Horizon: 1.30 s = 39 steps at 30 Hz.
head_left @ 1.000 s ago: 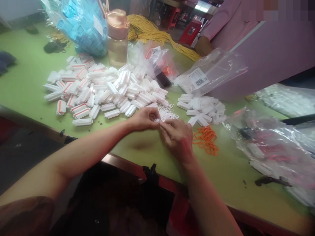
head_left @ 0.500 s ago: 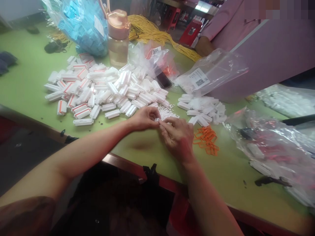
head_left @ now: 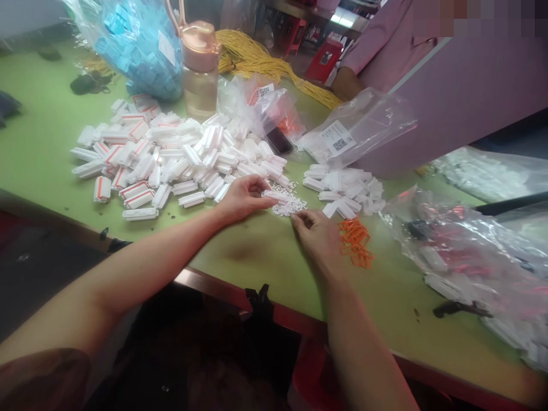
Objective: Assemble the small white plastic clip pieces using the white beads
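Note:
My left hand [head_left: 245, 197] is closed on a long white plastic piece [head_left: 275, 197], gripped by one end between thumb and fingers over a heap of tiny white pieces [head_left: 291, 206]. At the near right edge of that heap is my right hand [head_left: 314, 231], thumb and forefinger pinched together; anything between the tips is too small to make out. Beyond my left hand spreads a large pile of white plastic blocks [head_left: 184, 154], some with orange strips. Flat white parts [head_left: 346, 185] and orange rectangular frames [head_left: 356, 242] lie by my right hand.
Behind the pile stand a bottle [head_left: 200, 74] and a bag of blue parts [head_left: 141, 54]. A phone [head_left: 279, 140], a labelled clear bag [head_left: 363, 125] and yellow cords [head_left: 257, 54] lie farther back. Plastic bags [head_left: 475, 251] cover the right side. Another person's sleeve [head_left: 372, 40] shows beyond.
My right hand has left the white piece in my left hand and moved to the edge of the tiny-piece heap. The white piece now shows more fully. The view has shifted slightly.

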Available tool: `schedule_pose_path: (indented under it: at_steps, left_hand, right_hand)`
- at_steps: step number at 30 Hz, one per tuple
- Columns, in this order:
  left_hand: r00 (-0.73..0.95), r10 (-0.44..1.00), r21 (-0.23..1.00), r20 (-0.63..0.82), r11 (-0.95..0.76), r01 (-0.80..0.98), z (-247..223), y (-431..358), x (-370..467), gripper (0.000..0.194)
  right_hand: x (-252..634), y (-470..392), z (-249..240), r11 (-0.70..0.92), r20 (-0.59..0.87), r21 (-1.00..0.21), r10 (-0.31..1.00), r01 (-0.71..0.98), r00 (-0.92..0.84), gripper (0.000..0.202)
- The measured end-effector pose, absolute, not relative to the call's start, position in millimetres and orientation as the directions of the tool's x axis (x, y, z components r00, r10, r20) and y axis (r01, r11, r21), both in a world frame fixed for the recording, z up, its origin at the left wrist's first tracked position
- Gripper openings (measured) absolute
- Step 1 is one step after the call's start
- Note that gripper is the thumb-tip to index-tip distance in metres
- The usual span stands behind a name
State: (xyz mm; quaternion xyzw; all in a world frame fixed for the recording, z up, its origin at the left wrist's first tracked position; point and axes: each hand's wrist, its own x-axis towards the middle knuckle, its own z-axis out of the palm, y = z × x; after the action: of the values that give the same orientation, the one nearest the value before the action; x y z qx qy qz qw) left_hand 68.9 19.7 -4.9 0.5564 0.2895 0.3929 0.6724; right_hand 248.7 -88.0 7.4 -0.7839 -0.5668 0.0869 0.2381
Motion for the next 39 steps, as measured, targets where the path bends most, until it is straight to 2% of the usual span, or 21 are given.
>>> schedule_pose_path:
  at_steps: [7, 12, 14, 19, 27, 35, 39]
  left_hand:
    - [0.525, 0.849, 0.979, 0.056, 0.056, -0.194, -4, 19, 70, 0.040]
    - [0.551, 0.833, 0.990, 0.051, 0.029, -0.136, -7, 20, 69, 0.039]
    - [0.591, 0.805, 0.995, 0.051, 0.012, -0.102, -6, 18, 69, 0.038]
    - [0.679, 0.734, 0.999, 0.013, 0.021, -0.041, 5, 8, 68, 0.032]
    - [0.691, 0.722, 0.999, 0.038, -0.038, -0.015, 3, 6, 68, 0.028]
    - [0.702, 0.711, 0.999, 0.037, -0.011, -0.042, 4, 3, 70, 0.029]
    - [0.702, 0.712, 0.999, 0.018, 0.019, -0.045, 5, 3, 70, 0.029]
  right_hand:
    - [250, -85, 3, -0.104, 0.216, -0.461, 0.950, 0.881, 0.225, 0.020]
    - [250, -84, 8, 0.020, 0.334, -0.578, 0.918, 0.816, 0.214, 0.022]
    - [246, -83, 10, 0.100, 0.400, -0.589, 0.899, 0.802, 0.182, 0.022]
    - [234, -84, 15, 0.226, 0.487, -0.499, 0.872, 0.836, 0.055, 0.023]
    - [224, -85, 14, 0.240, 0.533, -0.372, 0.846, 0.897, -0.006, 0.023]
    - [223, -86, 16, 0.228, 0.568, -0.190, 0.819, 0.955, -0.083, 0.022]
    - [221, -88, 17, 0.230, 0.586, -0.209, 0.808, 0.950, -0.067, 0.021]
